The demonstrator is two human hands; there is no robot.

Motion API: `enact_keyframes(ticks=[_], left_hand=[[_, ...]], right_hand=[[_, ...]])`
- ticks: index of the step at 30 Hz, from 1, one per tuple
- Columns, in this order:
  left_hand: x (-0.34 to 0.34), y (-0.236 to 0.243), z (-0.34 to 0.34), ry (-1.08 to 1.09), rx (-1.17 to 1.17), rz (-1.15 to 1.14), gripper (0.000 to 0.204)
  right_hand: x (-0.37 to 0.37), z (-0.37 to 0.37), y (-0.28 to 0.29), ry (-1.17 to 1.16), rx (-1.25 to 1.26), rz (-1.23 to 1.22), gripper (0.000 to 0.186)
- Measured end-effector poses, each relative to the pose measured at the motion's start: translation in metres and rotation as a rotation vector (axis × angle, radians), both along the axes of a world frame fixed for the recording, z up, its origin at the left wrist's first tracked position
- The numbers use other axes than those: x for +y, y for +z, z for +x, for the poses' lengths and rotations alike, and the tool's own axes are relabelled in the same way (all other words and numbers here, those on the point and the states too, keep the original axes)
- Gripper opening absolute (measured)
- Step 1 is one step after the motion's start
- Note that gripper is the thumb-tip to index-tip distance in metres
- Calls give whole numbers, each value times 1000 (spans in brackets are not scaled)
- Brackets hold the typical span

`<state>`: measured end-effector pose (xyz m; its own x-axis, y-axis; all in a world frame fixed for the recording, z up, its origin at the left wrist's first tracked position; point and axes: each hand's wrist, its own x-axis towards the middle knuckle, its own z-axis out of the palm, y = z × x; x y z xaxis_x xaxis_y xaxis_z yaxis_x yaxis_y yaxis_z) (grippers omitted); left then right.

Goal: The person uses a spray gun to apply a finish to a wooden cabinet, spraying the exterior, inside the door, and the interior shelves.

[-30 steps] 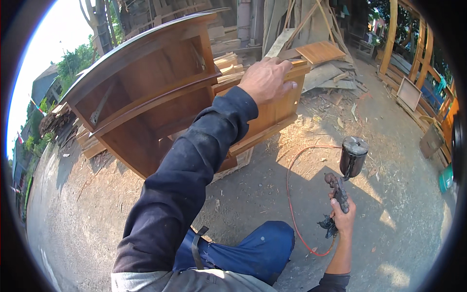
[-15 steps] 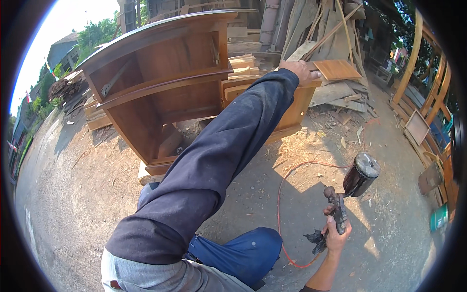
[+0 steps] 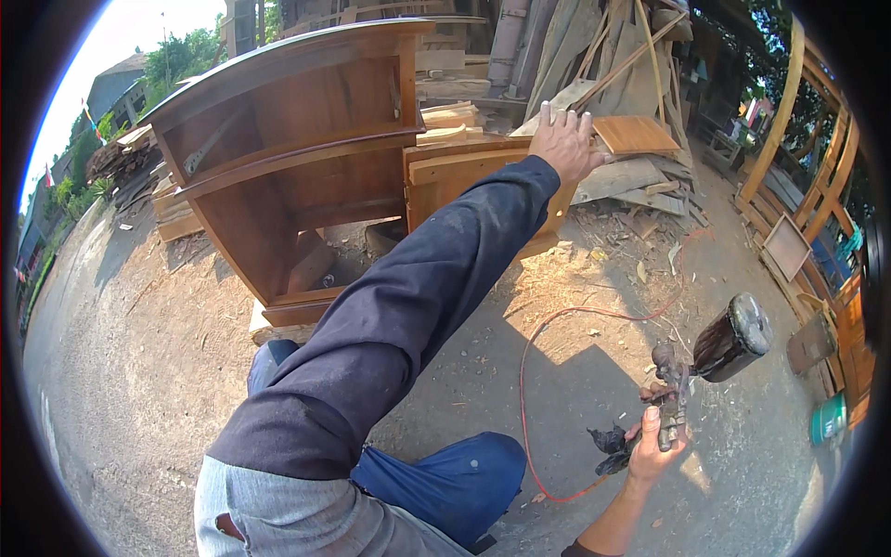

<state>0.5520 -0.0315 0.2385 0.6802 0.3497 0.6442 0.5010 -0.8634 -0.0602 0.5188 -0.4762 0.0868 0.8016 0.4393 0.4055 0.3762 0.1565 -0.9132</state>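
My left hand (image 3: 564, 147) is at the top edge of an orange-brown wooden panel (image 3: 469, 170), its fingers stretched out and apart; whether the palm presses on the edge cannot be told. The panel stands against the right side of a brown wooden cabinet (image 3: 278, 200) with open compartments, and my sleeve covers part of both. My right hand (image 3: 657, 446), low on the right, is closed around the handle of a paint spray gun (image 3: 670, 404). A dark, stained cup (image 3: 733, 339) is attached to the gun, tilted to the right. An orange hose (image 3: 522, 399) runs from the gun.
Near my left hand, a small varnished board (image 3: 636, 135) lies by stacked planks (image 3: 631, 176). Wooden frames (image 3: 826, 176) lean along the right side, near a green can (image 3: 829, 418). The hose loops over the ground, and my bent knee (image 3: 473, 473) is below.
My left hand has lifted its fingers from their curl over the panel's edge and straightened them. My right hand and the spray gun have shifted slightly right, the cup tilting further.
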Motion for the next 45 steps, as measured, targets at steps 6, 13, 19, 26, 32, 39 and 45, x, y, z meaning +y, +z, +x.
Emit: enact_keyframes(ticks=[6, 13, 19, 26, 32, 39, 45], left_hand=[[-102, -91, -165, -402, 3, 144, 62], [-82, -146, -363, -282, 168, -168, 45], [-57, -159, -455, -165, 612, -681, 43], [1, -267, -500, -357, 742, -1275, 52], [19, -243, -478, -533, 266, -1250, 45], [-16, -62, -300, -578, -37, -323, 33], [38, 19, -72, -144, 190, -123, 71]], right_hand=[[127, -18, 86, 36, -191, 486, 46], [269, -93, 156, 185, -86, 560, 26], [337, -183, 170, 403, 9, 507, 26], [374, -291, 164, 854, 9, 419, 37], [377, -296, 157, 1094, -203, 375, 64], [203, -174, 144, 515, -103, 39, 73], [71, -82, 103, 152, -123, 48, 67]])
